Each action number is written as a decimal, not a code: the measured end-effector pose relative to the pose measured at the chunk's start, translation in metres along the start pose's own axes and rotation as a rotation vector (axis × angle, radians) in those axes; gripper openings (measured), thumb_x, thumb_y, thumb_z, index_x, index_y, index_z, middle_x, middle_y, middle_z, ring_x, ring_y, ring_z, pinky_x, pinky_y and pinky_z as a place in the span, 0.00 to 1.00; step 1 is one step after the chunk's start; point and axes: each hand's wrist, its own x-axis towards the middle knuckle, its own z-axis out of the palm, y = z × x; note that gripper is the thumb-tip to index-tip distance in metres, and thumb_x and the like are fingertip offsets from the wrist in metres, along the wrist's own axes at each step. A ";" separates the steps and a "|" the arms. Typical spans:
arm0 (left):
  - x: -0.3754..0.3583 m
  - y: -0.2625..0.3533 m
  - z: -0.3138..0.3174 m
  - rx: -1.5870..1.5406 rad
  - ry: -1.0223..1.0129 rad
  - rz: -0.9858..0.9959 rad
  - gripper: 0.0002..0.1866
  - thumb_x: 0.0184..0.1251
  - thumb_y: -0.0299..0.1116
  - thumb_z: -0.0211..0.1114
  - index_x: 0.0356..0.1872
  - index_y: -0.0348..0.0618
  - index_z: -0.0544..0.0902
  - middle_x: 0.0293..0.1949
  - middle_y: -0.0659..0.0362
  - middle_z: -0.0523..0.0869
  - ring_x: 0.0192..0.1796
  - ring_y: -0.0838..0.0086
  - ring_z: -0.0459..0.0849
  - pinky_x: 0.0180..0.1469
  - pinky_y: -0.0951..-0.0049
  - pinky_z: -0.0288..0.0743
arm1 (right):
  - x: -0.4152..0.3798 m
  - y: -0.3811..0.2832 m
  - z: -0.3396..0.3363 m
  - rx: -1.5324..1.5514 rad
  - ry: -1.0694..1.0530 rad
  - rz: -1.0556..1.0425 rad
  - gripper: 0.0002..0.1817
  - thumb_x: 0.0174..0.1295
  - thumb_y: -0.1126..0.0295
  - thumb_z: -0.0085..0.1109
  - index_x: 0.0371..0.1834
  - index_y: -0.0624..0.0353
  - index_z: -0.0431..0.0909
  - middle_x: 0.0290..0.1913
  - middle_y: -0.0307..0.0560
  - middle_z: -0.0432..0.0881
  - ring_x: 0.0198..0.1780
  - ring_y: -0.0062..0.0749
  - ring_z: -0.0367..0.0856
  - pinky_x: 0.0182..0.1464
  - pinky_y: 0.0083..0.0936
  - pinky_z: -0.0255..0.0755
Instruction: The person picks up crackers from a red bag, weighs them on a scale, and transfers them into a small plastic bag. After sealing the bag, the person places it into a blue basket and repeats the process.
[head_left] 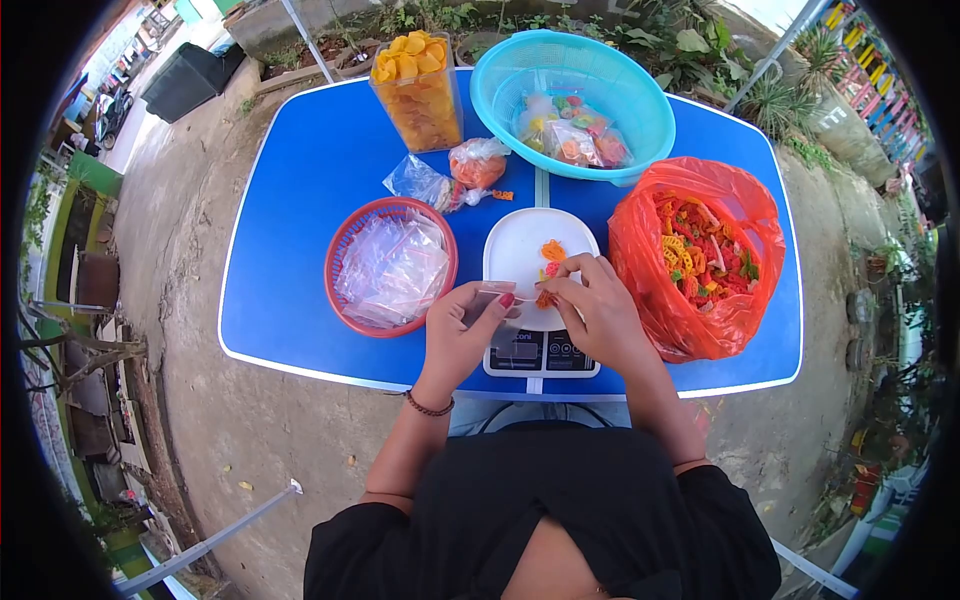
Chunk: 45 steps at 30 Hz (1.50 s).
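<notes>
A small clear bag is hanging from the left hand, over the scale at the middle of the table's near edge. It is looking thin and soft, so I am judging it light, slippery and easy to crumple; the rim of its mouth is probably offering the best hold. The colourful snacks are lying on the scale; they are likely light and fragile, so they are asking for a gentle pinch. The left hand is nearly closing, thumb and fingers pinching the clear bag. The right hand is hovering half curled, its thumb and forefinger almost meeting near an orange piece; whether they are gripping something, I cannot tell.
</notes>
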 end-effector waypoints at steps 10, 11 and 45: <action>0.000 0.003 0.008 -0.102 0.008 -0.048 0.12 0.79 0.30 0.60 0.54 0.32 0.83 0.46 0.49 0.91 0.46 0.69 0.92 0.47 0.74 0.84 | 0.000 0.007 0.006 0.017 0.036 0.008 0.08 0.56 0.76 0.68 0.39 0.56 0.84 0.43 0.44 0.80 0.50 0.45 0.75 0.56 0.39 0.71; -0.001 0.002 0.008 -0.095 0.016 -0.046 0.12 0.78 0.29 0.62 0.54 0.32 0.83 0.45 0.50 0.91 0.45 0.70 0.92 0.47 0.74 0.84 | -0.001 0.006 0.005 0.060 0.078 -0.009 0.09 0.56 0.77 0.68 0.40 0.57 0.84 0.43 0.44 0.81 0.50 0.44 0.77 0.55 0.37 0.72; -0.006 0.000 0.020 -0.394 -0.022 -0.029 0.15 0.78 0.34 0.63 0.57 0.35 0.82 0.51 0.49 0.90 0.51 0.63 0.91 0.51 0.70 0.86 | -0.018 0.018 0.020 0.029 0.141 0.226 0.18 0.54 0.80 0.70 0.50 0.62 0.82 0.40 0.47 0.81 0.42 0.38 0.81 0.44 0.32 0.75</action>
